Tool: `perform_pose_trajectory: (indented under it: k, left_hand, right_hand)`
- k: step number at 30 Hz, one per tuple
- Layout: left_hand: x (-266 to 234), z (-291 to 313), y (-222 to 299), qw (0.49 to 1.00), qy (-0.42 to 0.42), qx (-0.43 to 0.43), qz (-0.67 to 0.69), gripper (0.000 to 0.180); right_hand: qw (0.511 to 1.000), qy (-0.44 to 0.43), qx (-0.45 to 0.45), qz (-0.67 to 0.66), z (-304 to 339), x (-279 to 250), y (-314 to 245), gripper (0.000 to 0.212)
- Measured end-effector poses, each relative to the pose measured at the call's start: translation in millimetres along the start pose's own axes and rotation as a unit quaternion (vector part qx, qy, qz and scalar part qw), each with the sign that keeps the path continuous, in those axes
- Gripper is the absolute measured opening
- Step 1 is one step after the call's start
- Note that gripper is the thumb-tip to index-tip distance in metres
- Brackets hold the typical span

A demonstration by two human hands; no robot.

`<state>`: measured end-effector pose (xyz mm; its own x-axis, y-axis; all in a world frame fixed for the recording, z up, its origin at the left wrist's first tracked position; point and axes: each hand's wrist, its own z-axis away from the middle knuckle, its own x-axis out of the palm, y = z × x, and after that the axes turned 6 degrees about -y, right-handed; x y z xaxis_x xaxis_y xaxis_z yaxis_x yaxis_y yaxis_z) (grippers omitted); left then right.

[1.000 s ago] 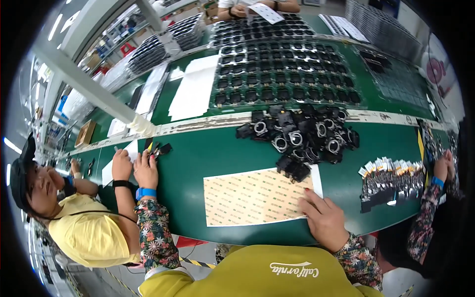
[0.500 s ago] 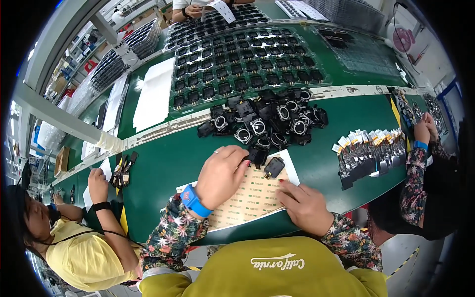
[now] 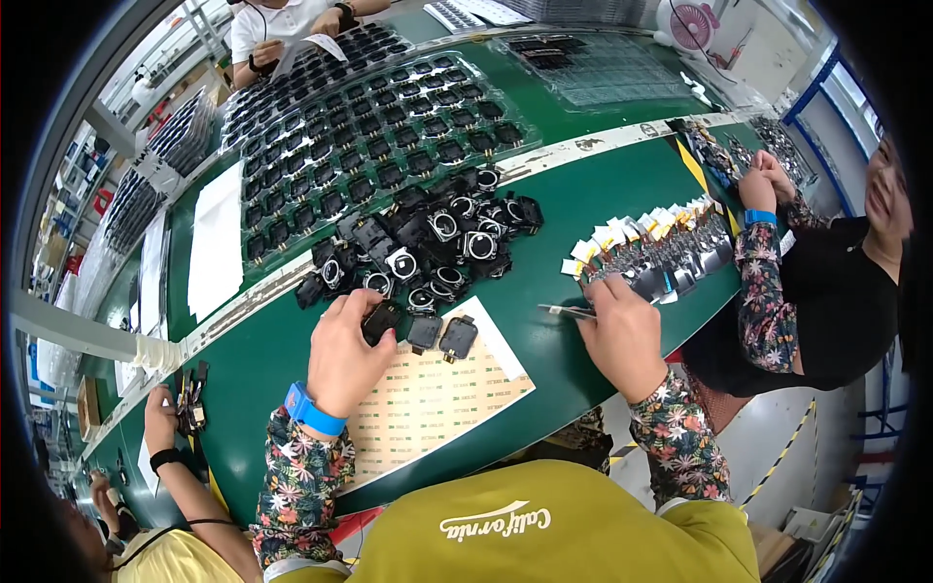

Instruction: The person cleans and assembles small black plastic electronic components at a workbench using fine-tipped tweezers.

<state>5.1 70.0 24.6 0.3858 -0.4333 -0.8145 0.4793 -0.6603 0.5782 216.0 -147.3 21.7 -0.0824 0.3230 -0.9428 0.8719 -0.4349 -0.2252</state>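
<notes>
Modules (image 3: 458, 337), two of them black, lie near 12 o'clock on a tan printed sheet (image 3: 428, 408) atop a green workbench (image 3: 243, 389), as a person's left hand (image 3: 342, 360) at the sheet's 10 o'clock pinches another black module (image 3: 381, 323) between thumb and fingers. At 2 o'clock, the right hand (image 3: 622, 340) narrowly grips a slender item (image 3: 568, 311), its kind unclear, beside tabbed ribbon-cable parts (image 3: 680, 255); a loose pile of ringed black modules (image 3: 402, 262) sits beyond the sheet at 12 o'clock.
</notes>
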Motion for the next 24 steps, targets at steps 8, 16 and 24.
perform_pose_trajectory:
  k: [8, 16, 24]
  left_hand:
    - [-11.7, 15.8, -11.5, 0.991, -0.013, -0.026, 0.134, 0.052]
    - [2.8, 30.1, -0.4, 0.845, -0.184, 0.010, 0.502, 0.053]
    - [15.3, 36.7, -7.8, 0.728, -0.259, -0.033, 0.633, 0.026]
  right_hand:
    - [0.999, 0.008, 0.027, 0.042, -8.8, 11.7, 9.7, 0.016]
    - [0.933, -0.023, 0.134, -0.333, -19.3, 5.6, 22.4, 0.005]
    - [0.616, -0.129, 0.144, -0.763, -21.8, 26.5, -41.7, 0.014]
